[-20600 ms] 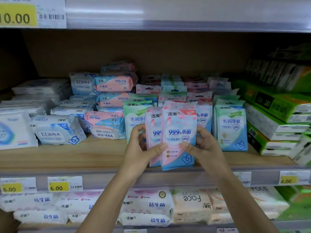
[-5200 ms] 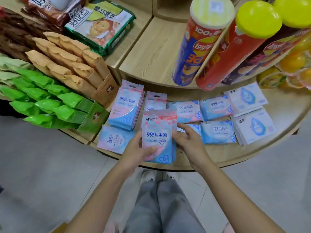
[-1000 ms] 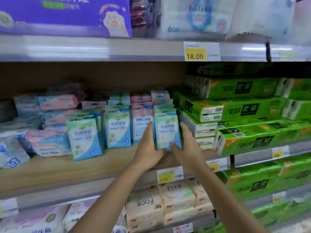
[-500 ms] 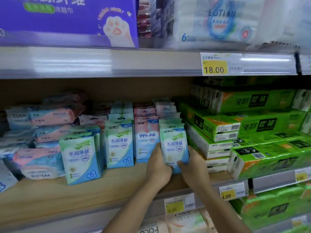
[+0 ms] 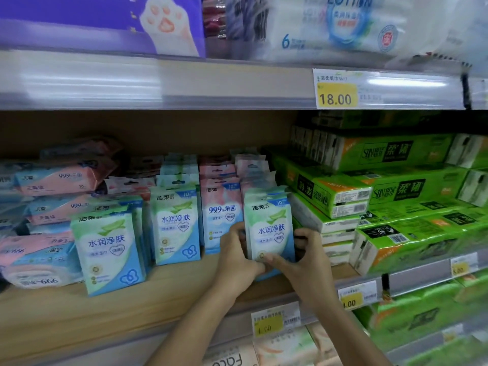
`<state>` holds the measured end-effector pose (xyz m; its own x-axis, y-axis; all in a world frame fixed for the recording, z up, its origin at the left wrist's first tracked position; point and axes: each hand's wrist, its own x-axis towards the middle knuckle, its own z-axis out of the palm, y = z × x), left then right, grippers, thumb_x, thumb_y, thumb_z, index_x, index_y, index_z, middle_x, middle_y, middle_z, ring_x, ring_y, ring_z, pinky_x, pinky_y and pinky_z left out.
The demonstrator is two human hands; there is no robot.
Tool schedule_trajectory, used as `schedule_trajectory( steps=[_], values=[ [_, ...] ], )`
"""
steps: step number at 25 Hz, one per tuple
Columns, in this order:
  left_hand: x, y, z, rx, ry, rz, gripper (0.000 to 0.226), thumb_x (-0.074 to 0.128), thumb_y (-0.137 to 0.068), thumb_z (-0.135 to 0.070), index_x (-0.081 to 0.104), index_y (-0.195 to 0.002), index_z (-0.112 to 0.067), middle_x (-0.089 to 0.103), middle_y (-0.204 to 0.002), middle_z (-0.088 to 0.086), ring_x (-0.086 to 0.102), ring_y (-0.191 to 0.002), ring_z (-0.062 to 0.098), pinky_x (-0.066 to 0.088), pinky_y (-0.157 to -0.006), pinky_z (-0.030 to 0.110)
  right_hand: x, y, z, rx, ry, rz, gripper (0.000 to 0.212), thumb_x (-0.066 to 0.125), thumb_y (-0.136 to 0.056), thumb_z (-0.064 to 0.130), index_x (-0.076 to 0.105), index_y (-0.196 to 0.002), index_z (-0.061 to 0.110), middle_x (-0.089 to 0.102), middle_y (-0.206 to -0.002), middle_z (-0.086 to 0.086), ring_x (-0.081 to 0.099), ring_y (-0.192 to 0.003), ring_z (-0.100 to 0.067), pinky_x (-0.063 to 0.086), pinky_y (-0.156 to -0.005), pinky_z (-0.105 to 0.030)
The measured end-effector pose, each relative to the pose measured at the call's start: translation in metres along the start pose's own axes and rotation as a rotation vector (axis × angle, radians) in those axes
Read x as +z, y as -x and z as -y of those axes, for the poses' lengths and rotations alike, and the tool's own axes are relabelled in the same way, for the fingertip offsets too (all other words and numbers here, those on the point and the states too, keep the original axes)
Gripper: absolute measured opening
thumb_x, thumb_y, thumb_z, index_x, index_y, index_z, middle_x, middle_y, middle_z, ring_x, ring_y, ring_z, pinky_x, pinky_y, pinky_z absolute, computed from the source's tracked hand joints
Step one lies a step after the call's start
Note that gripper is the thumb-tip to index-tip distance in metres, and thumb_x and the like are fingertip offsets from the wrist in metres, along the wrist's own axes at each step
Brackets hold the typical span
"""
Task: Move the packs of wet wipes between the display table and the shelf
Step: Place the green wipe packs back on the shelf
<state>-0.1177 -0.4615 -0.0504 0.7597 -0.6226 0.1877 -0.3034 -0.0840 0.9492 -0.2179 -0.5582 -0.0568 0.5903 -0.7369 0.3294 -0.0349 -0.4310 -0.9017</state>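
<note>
My left hand [image 5: 237, 256] and right hand [image 5: 307, 257] have a closed grip on the green wipes pack [image 5: 270, 223] between them, by its lower sides. It is upright over the shelf [image 5: 158, 294], at the right.

Green-and-blue wet-wipe pack [image 5: 269, 225], upright, label forward, held at its lower sides between left grip [image 5: 237, 260] and right grip [image 5: 306, 260] over the wooden shelf [image 5: 158, 294]. Pink pack [image 5: 221, 215] stands just left; matching green packs [image 5: 175, 220] farther left.
</note>
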Motion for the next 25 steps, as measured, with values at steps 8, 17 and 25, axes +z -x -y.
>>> schedule_trajectory(
  steps=[8,17,25],
  values=[
    [-0.03,0.006,0.002,-0.108,0.302,0.207,0.059,0.078,-0.07,-0.008,0.05,-0.121,-0.019,0.07,-0.111,0.004,0.067,-0.101,0.014,0.054,-0.079,0.023,-0.001,-0.001,-0.006,-0.003,-0.081,0.199,0.047,0.075,-0.067,0.037,0.056,-0.103,0.012,0.069,-0.097,0.006,0.066,-0.088,-0.008,0.057,-0.069,-0.026],
    [-0.077,0.023,0.002,-0.082,0.365,-0.052,0.021,0.059,-0.087,-0.002,0.061,-0.106,-0.011,0.072,-0.094,-0.005,0.069,-0.079,0.002,0.051,-0.062,0.013,-0.01,-0.002,0.005,0.052,-0.364,0.198,0.032,0.074,-0.074,0.004,0.063,-0.104,0.009,0.076,-0.088,0.007,0.071,-0.082,-0.005,0.054,-0.06,-0.016],
    [-0.124,0.062,0.004,-0.065,0.368,-0.161,0.022,0.058,-0.087,-0.002,0.062,-0.107,-0.009,0.075,-0.092,-0.004,0.07,-0.082,0.007,0.053,-0.063,0.015,0.014,0.01,0.03,0.142,-0.55,0.361,0.034,0.072,-0.067,0.004,0.066,-0.1,0.007,0.076,-0.093,-0.006,0.073,-0.082,-0.022,0.057,-0.059,-0.026]
  ],
)
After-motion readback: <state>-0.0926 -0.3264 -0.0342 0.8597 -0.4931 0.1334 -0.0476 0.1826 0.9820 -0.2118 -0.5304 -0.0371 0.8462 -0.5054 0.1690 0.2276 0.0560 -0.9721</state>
